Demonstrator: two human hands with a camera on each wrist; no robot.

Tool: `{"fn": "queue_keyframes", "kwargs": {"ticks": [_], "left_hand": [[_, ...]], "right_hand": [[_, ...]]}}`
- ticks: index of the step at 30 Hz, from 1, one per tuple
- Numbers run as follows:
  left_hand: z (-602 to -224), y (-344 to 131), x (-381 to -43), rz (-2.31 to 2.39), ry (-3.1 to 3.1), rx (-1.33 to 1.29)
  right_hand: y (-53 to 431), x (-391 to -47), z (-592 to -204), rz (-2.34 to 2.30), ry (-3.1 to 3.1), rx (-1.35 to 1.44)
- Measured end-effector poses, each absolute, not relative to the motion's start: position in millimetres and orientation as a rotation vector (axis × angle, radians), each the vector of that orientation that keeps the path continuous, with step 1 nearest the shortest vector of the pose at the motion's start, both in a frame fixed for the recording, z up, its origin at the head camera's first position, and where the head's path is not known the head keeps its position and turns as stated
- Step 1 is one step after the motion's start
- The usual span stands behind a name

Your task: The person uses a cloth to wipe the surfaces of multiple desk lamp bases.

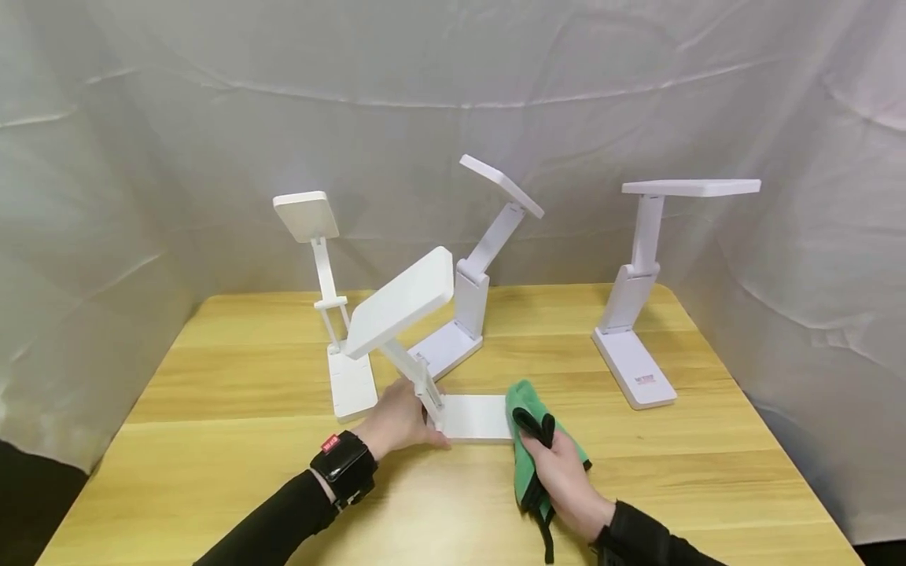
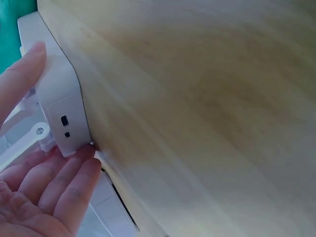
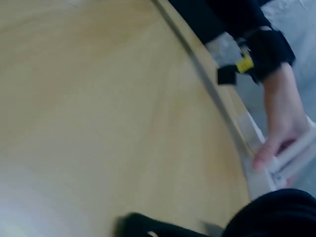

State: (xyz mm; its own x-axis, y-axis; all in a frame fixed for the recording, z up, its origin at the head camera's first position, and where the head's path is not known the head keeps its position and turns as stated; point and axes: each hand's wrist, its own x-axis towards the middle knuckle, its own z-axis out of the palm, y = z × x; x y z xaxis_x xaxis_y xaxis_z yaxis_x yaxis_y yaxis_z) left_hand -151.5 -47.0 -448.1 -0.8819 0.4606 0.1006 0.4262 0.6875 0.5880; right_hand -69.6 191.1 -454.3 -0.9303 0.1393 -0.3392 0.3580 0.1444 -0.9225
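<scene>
A white folding desk lamp (image 1: 476, 417) stands at the front middle, its tilted panel head leaning up to the left. My left hand (image 1: 399, 417) grips the hinge end of its base. In the left wrist view the thumb lies along one side of the base and the fingers (image 2: 74, 185) along the other, with two small ports (image 2: 64, 121) on the end face between them. My right hand (image 1: 566, 479) holds a folded green cloth (image 1: 525, 464) with black edging and a black loop. The cloth overlaps the right end of the lamp's base.
Three more white folding lamps stand behind: a left lamp (image 1: 351, 385), a middle lamp (image 1: 473, 303) and a right lamp (image 1: 635, 369). The left and middle ones are close to my left hand. Pale sheeting (image 1: 396, 102) hangs around the wooden table (image 1: 241, 456).
</scene>
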Motion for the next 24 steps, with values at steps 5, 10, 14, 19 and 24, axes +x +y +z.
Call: {"fn": "queue_keyframes", "kwargs": {"ticks": [5, 10, 14, 19, 24], "left_hand": [[-447, -48, -151, 0.964, 2.843, 0.742], [-448, -48, -146, 1.001, 2.840, 0.716], [-448, -49, -145, 1.020, 2.830, 0.700], [-447, -50, -145, 1.011, 2.831, 0.680], [-448, -46, -146, 0.975, 2.848, 0.714]], "right_hand": [[197, -99, -453, -1.875, 2.246, 0.464], [193, -102, -456, -1.966, 2.229, 0.469], [191, -79, -456, -1.916, 2.223, 0.455], [206, -70, -457, -1.368, 2.666, -0.219], [203, -76, -455, -0.733, 2.883, -0.816]]}}
